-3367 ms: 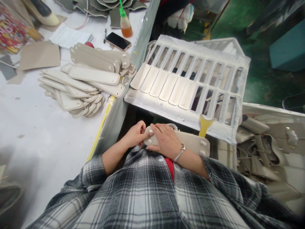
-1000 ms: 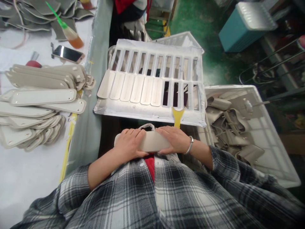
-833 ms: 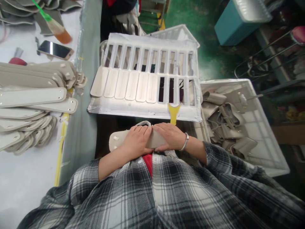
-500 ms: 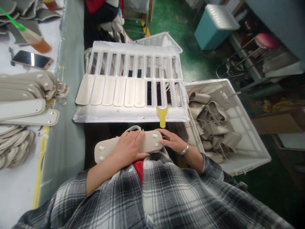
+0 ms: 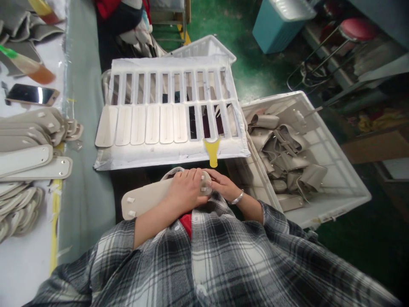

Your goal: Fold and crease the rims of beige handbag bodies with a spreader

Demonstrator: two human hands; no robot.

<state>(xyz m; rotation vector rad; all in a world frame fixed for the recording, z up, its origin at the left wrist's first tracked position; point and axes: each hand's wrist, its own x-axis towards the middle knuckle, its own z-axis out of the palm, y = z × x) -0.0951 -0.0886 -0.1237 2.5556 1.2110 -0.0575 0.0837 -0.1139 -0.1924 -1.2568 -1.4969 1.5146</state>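
Note:
A long beige leather panel [image 5: 148, 198] with rounded ends and small white tabs lies across my lap. My left hand [image 5: 187, 189] is wrapped over its right part, fingers closed along the top edge. At the right end my right hand [image 5: 223, 185] grips the panel, its fingertips partly hidden behind it. A pale loop shows behind the panel's upper edge; what it belongs to is hidden. Just beyond stands a white slotted frame [image 5: 153, 157], with several beige rounded strips [image 5: 137, 124] lying over its near row. A yellow Y-shaped piece [image 5: 212, 153] sits on its front edge.
At right, a white crate [image 5: 345, 202] holds beige leather pieces [image 5: 284, 149]. The left table [image 5: 22, 264] carries stacked beige strips [image 5: 28, 164], a phone [image 5: 32, 94] and a glue bottle [image 5: 32, 68]. Farther off are a teal bin [image 5: 276, 30] and a red stool [image 5: 358, 30].
My left hand has slid right along the panel, toward its right end and my right hand. The panel has shifted slightly left in view, and the whole view has moved a little.

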